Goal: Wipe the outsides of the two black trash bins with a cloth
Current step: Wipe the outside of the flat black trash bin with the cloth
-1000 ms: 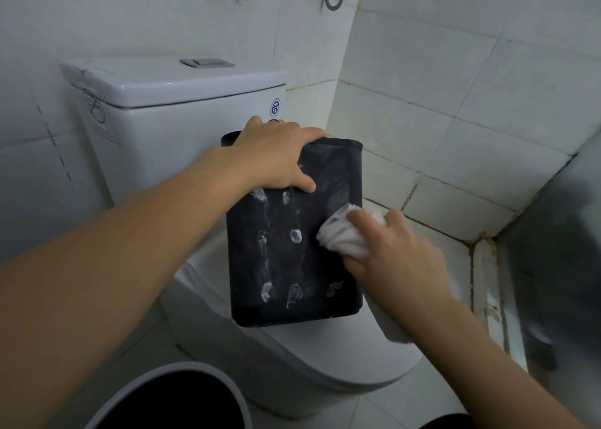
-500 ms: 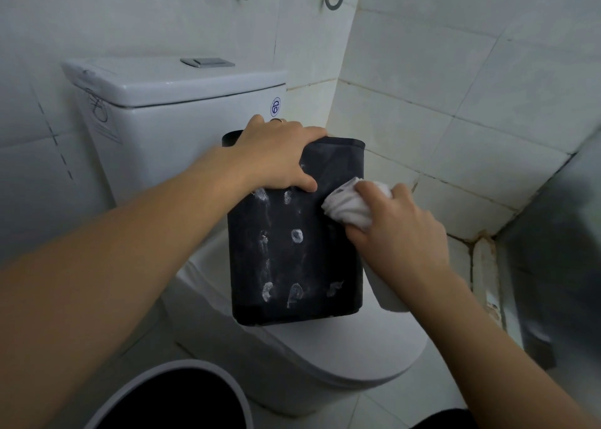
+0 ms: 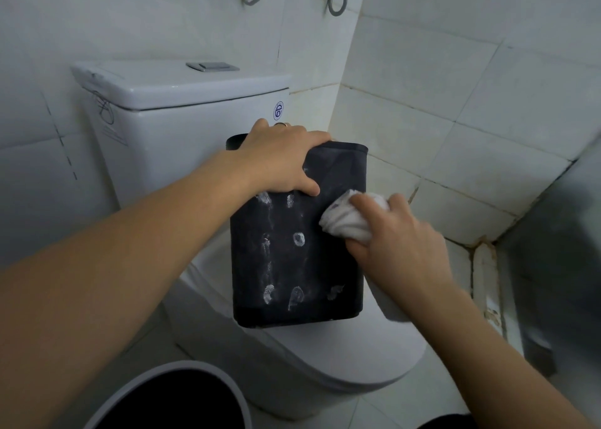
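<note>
My L hand [image 3: 279, 158] clamped over black bin [image 3: 292, 266] rim, bin on toilet lid [image 3: 357, 357], R hand [image 3: 400, 240] bunching white cloth [image 3: 348, 217] vs bin's upper right face

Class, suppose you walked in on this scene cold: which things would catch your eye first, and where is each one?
First, the black bin standing on the closed toilet lid, its front dotted with white smudges. Next, the two hands: the left hand grips the bin's top edge, while the right hand presses a bunched white cloth against its upper right side. A second bin's pale rim shows at the bottom.
</note>
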